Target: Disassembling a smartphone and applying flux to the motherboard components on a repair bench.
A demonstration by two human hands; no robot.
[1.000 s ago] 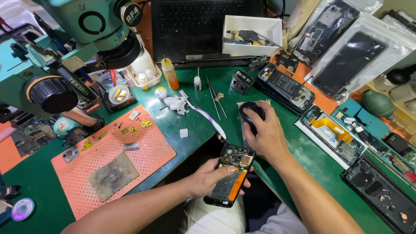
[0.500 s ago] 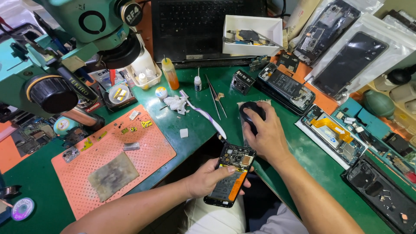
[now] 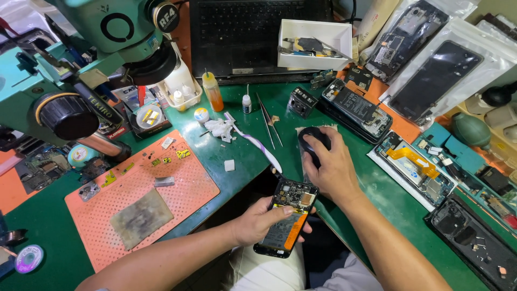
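Phone with back cover off, black slab, bare circuit board and orange-edged battery showing (image 3: 285, 218), sits lower centre of frame, off table edge over your lap. Left hand (image 3: 258, 222) grips it, thumb on left edge, fingers curled beneath. Right hand (image 3: 329, 164) cupped over black computer mouse (image 3: 312, 141) on green work mat (image 3: 237, 140), centre frame. Judgement: phone light, stiff, fragile where exposed; hold by side rails only, keep fingertips off board and flex cables. White-handled tool (image 3: 258, 144) just left of mouse.
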